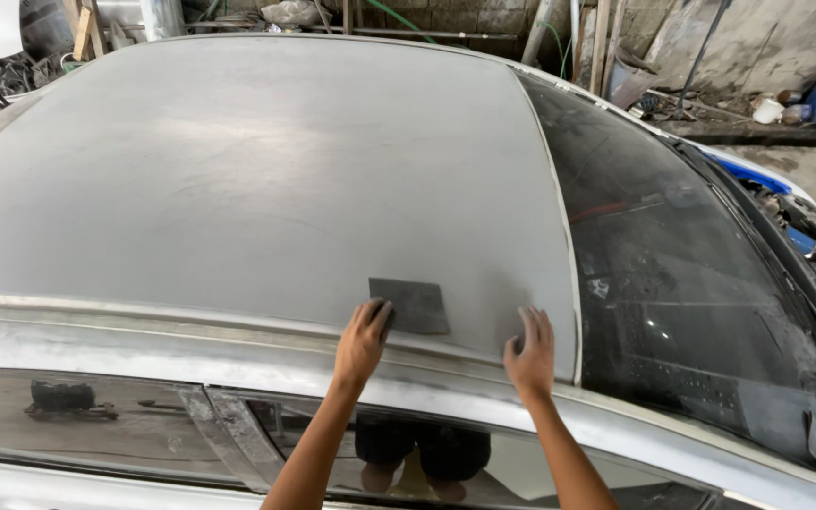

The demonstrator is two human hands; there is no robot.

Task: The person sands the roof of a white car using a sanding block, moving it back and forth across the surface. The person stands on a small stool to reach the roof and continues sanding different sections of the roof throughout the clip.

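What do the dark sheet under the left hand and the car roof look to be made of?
Dark sheet: probably abrasive paper, thin, flat, matte grey, pressed by the left hand. Car roof: likely sheet metal, sanded dull grey, no gloss. The right hand rests bare on it.

matt, sanded grey metal roof (238, 179); dark abrasive sheet (413, 304); glossy, dusty glass windscreen (691, 283).

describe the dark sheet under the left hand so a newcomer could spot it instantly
Start at the big dull grey car roof that fills the view, then go to its near edge, just left of the dark windscreen. There the left hand presses one corner of the sanding sheet: a flat, dark grey square, the only loose thing on the roof.
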